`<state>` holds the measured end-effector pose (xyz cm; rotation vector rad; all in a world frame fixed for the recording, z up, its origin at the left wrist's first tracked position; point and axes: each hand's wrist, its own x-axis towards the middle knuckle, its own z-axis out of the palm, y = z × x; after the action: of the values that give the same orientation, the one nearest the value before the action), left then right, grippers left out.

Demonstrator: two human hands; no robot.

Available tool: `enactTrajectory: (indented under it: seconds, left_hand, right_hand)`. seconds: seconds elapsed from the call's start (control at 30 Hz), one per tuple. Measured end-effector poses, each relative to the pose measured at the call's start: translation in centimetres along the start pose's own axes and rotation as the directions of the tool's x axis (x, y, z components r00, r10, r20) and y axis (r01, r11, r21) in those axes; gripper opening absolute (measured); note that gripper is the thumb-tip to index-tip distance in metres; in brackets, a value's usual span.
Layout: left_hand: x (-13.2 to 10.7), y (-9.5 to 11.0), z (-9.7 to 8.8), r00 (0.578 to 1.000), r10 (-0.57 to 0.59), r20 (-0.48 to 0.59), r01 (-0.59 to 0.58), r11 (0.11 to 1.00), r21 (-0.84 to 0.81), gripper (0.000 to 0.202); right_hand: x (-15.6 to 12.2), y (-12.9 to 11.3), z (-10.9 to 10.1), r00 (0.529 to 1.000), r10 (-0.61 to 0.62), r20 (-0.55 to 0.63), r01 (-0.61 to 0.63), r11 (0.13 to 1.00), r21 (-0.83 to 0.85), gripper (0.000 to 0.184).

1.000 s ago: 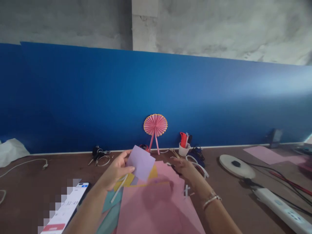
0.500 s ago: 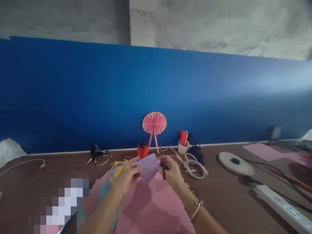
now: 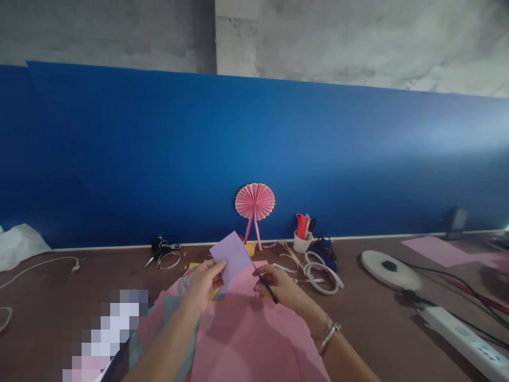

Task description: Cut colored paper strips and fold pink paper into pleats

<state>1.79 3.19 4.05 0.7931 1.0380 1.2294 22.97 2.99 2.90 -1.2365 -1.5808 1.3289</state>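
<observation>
My left hand (image 3: 204,286) pinches a purple sheet of paper (image 3: 231,258) between thumb and fingers, tilted above a pile of paper. In my right hand (image 3: 280,286) is a slim, dark-handled pair of scissors (image 3: 268,286), seen nearly edge-on. Their tip points up and left at the purple sheet's lower right edge; whether the blades touch it I cannot tell. Below both hands lie large pink sheets (image 3: 254,339), with bluish-green paper (image 3: 172,313) under them on the left. A pink pleated paper fan (image 3: 255,202) with a yellow edge stands against the blue panel.
Behind the hands are a white cup (image 3: 302,243) with pens and a red-handled item, and coiled white tubing (image 3: 323,273). Keys (image 3: 161,246) lie at left. A round white device (image 3: 389,269) and a power strip (image 3: 469,339) with cables occupy the right.
The purple sheet has swung up and left, now covering the red spool. My right hand has lowered slightly, and the scissors have turned from upright to slanting left. The view has shifted slightly.
</observation>
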Motion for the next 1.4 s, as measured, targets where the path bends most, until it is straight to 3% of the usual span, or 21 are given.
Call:
enactTrajectory:
  seconds: [0.13,0.27,0.43,1.4]
  left_hand:
    - [-0.2,0.0,0.2,1.0,-0.007,0.001,0.007,1.0,0.014,0.022]
    - [-0.1,-0.3,0.2,0.999,-0.009,0.035,0.006,0.997,0.08,0.019]
    - [-0.1,-0.7,0.2,0.996,-0.006,0.092,-0.005,0.993,0.116,0.031]
    - [-0.1,-0.7,0.2,0.994,-0.023,0.108,0.011,0.993,0.116,0.035]
  right_hand:
    - [-0.2,-0.3,0.1,0.996,0.015,0.089,-0.019,0.998,0.053,0.032]
    - [-0.5,-1.1,0.2,0.997,0.023,0.07,-0.027,0.997,0.066,0.028]
    - [-0.6,-1.5,0.3,0.998,0.008,0.068,-0.013,0.996,0.084,0.025]
    - [-0.3,-0.8,0.7,1.0,-0.009,0.029,0.006,0.996,0.088,0.022]
